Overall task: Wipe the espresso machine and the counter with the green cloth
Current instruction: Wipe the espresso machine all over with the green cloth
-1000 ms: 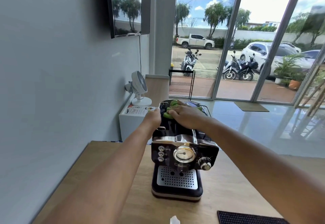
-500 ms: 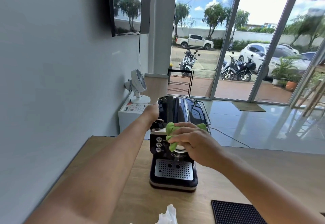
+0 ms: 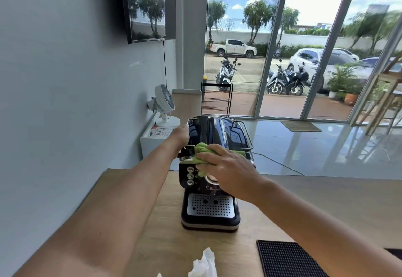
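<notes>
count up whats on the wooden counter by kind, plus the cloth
espresso machine: 1
green cloth: 1
black rubber mat: 1
crumpled white tissue: 1
total: 4

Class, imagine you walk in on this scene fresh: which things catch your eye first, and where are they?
The black espresso machine stands mid-counter, with the right hand pressing a bright green cloth against its upper front. The left hand steadies the machine's left side. Behind, tall windows show parked cars and scooters.
</notes>
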